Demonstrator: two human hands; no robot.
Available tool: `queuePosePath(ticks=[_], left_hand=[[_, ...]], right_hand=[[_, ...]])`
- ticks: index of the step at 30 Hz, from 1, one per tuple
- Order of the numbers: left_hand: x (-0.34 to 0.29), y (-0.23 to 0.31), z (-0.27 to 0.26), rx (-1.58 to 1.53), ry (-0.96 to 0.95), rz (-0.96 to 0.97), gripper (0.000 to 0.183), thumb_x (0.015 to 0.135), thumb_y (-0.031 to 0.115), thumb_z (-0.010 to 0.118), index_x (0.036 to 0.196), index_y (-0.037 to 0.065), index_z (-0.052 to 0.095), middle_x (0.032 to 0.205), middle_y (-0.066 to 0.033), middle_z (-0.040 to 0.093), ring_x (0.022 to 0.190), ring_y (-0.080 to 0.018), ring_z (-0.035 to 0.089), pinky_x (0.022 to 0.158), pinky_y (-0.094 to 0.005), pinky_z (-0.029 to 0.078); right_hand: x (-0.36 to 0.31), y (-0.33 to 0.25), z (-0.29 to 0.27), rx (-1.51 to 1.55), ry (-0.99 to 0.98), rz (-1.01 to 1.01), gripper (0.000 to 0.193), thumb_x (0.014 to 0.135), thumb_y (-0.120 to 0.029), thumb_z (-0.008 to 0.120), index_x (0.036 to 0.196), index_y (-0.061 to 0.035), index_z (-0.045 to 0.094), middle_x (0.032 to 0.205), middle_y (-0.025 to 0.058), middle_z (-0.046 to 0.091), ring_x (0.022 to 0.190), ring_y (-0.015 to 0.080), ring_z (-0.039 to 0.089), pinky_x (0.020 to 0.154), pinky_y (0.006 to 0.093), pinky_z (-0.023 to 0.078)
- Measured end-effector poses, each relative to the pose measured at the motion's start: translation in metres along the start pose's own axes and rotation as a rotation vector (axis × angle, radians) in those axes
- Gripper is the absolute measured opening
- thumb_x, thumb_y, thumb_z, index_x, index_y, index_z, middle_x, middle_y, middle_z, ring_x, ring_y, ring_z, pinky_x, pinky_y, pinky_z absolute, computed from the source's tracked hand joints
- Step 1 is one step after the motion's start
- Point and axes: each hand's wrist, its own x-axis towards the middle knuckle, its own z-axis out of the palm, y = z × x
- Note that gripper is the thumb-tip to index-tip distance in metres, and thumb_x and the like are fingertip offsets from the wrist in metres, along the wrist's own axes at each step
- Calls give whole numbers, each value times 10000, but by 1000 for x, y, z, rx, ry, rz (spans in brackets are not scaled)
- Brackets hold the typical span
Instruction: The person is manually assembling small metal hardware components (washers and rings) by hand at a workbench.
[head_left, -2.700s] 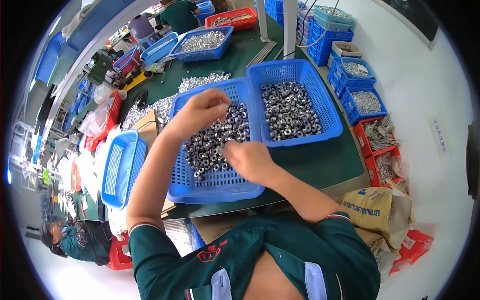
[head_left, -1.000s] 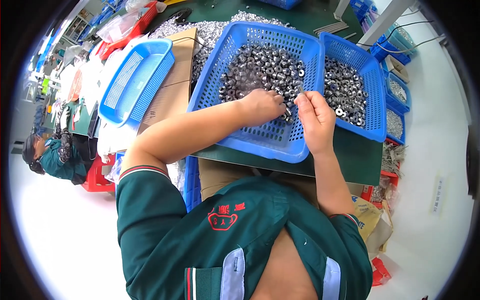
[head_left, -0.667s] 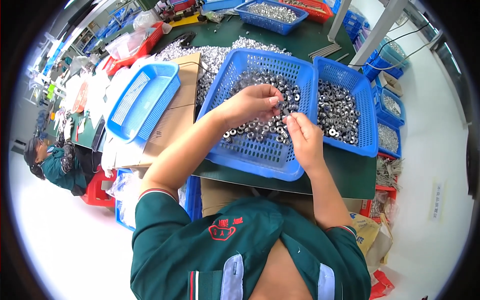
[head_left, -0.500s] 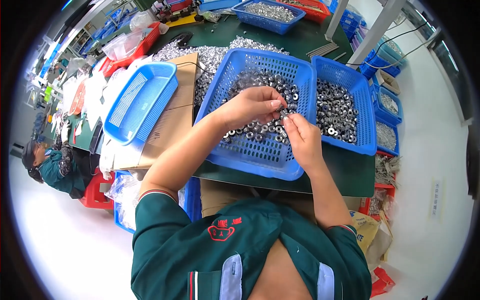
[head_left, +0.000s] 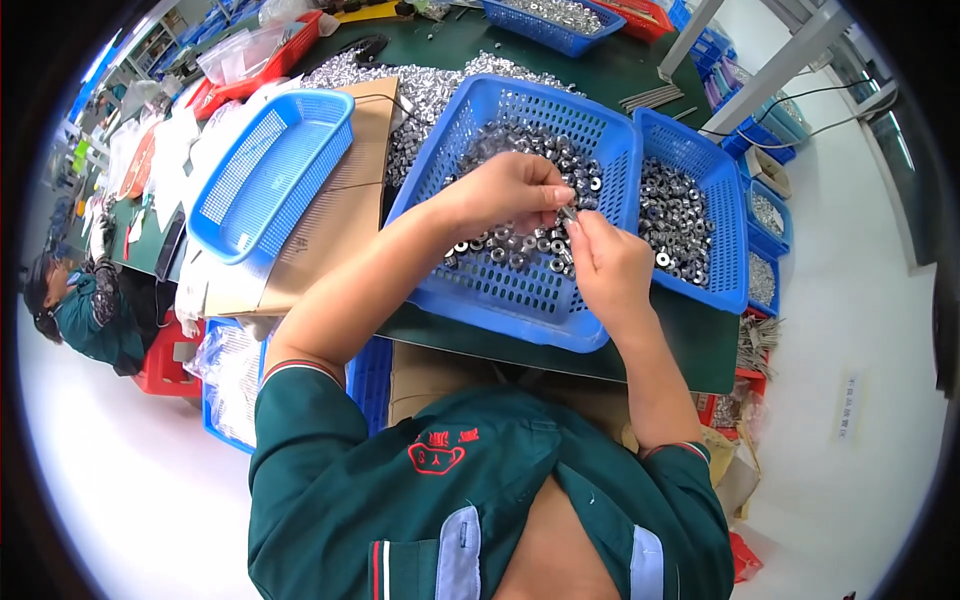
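Over the middle blue basket (head_left: 470,312), my left hand (head_left: 505,195) and my right hand (head_left: 613,262) meet fingertip to fingertip. Both are closed in a pinch on a small metal part (head_left: 570,212), mostly hidden by the fingers. Below them, many short round metal pieces (head_left: 510,250) with centre holes lie loose in the basket. A second blue basket (head_left: 738,235) stands against its right side, holding a heap of similar metal pieces (head_left: 675,215).
An empty light-blue basket (head_left: 215,215) rests on cardboard (head_left: 335,215) at the left. Shiny metal parts (head_left: 430,85) are piled behind on the green table (head_left: 600,95). Thin rods (head_left: 652,98) lie at the back right. A co-worker (head_left: 95,315) sits far left.
The whole view has shifted slightly, with the baskets and table sitting a little higher in it. My hands stay together over the basket, fingers still pinching; the grip has changed only slightly.
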Motion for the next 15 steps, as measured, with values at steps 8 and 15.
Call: queuePosePath(ticks=[8,15], left_hand=[[0,-1,-16,-24,66,-2,241,898,263,646,816,40,605,649,-9,578,521,-61,496,477,-197,388],[5,-8,-16,178,1,220,200,912,192,622,914,-7,633,744,-20,617,643,-74,563,572,-210,459]], right_hand=[[17,-1,17,-253,118,-285,184,854,-137,610,716,-69,508,548,89,532,511,280,572,461,377,406],[19,22,6,982,-342,532,224,939,-205,550,805,-27,575,532,-74,403,434,29,350,411,212,260]])
